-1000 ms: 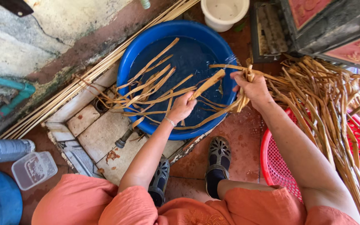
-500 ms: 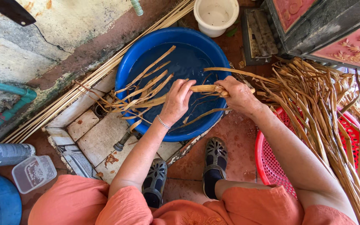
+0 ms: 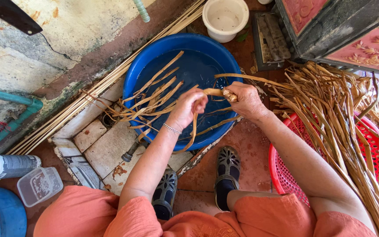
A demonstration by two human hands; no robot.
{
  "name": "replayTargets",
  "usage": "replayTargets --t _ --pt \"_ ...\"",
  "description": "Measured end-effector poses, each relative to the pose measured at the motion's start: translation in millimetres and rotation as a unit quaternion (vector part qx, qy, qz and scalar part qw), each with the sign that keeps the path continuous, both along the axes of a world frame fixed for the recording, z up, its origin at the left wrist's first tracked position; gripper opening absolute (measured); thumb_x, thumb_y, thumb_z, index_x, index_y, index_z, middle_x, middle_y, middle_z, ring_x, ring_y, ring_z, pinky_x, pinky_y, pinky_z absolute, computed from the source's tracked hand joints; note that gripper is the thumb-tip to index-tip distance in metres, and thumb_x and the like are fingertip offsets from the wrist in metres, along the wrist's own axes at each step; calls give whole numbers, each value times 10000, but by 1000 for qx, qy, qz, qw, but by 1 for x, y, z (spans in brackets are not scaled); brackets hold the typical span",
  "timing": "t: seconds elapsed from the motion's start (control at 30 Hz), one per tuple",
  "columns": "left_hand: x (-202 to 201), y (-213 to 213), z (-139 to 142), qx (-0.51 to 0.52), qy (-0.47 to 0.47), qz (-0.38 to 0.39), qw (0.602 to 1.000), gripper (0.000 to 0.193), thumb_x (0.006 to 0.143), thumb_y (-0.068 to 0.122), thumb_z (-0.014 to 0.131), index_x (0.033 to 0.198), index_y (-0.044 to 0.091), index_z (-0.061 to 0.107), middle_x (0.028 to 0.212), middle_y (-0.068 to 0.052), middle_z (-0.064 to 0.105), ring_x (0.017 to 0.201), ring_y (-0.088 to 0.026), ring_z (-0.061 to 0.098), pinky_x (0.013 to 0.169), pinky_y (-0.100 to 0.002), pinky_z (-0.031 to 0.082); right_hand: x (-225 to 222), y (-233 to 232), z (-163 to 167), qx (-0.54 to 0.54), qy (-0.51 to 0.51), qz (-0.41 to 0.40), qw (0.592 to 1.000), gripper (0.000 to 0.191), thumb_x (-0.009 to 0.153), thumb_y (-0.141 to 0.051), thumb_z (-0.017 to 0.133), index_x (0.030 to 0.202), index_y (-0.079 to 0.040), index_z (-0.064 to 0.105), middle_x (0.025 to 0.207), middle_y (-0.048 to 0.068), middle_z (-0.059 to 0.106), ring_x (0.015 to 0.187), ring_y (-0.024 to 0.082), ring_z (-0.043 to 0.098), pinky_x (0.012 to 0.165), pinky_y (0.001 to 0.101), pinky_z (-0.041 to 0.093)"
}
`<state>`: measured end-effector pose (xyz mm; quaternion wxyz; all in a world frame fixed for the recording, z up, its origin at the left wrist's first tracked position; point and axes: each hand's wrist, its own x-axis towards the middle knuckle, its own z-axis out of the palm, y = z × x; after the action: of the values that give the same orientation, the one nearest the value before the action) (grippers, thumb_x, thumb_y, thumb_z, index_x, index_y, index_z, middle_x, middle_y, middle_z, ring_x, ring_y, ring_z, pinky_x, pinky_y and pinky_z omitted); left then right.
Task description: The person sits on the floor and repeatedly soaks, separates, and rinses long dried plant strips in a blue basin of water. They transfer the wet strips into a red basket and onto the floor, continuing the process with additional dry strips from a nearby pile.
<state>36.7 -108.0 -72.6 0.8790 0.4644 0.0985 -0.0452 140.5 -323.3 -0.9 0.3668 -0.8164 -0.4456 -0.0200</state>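
Observation:
A big blue basin (image 3: 143, 72) of dark water stands in front of me with several tan leaf strips (image 3: 154, 94) draped over its left rim. My left hand (image 3: 187, 109) and my right hand (image 3: 246, 102) are close together over the basin's near side. Both grip the same folded dry leaf strip (image 3: 213, 92), whose loose end hangs down from my left hand. To the right, a large heap of dry strips (image 3: 338, 118) lies across a red plastic basket (image 3: 281, 171).
A white bucket (image 3: 225, 18) stands behind the basin. Thin bamboo sticks (image 3: 66, 115) lie along the wall at left. A spray can (image 3: 5, 166), a clear tub (image 3: 39, 186) and another blue container (image 3: 1, 214) sit bottom left. Dark painted furniture (image 3: 352, 30) fills the upper right.
My hands have come together over the basin. The long strip held spread between them is now folded short, with one end hanging from my left hand.

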Motion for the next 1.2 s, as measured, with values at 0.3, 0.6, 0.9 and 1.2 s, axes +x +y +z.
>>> replayTargets --t 0.3,0.6,0.9,1.2 --pt "-12 2 53 545 -254 147 786 144 926 59 768 1039 51 678 885 -37 700 743 -81 673 631 -195 555 3 -1 3 -28 185 -3 982 127 927 -165 768 956 -47 733 772 63 691 656 151 622 619 329 510" --pt "-8 -3 32 198 -59 -61 977 129 1033 136 706 1050 9 709 929 -97 772 772 -142 707 714 -282 618 -6 3 15 29 75 5 997 83 893 -85 764 879 -31 703 799 92 674 689 229 675 627 347 516" --pt "-11 -33 47 368 -179 8 912 346 973 90 666 1295 -20 600 1105 -96 702 929 -162 699 846 -276 603 -11 7 22 -14 76 -2 997 93 890 -77 757 849 -30 688 754 87 645 649 243 663 606 369 513" --pt "-5 -52 27 532 -204 160 806 101 993 62 672 1062 -13 668 846 -96 714 668 -159 677 585 -278 536 -10 8 7 -15 9 11 1000 144 891 -83 751 791 -37 659 718 91 631 623 257 657 571 378 514"
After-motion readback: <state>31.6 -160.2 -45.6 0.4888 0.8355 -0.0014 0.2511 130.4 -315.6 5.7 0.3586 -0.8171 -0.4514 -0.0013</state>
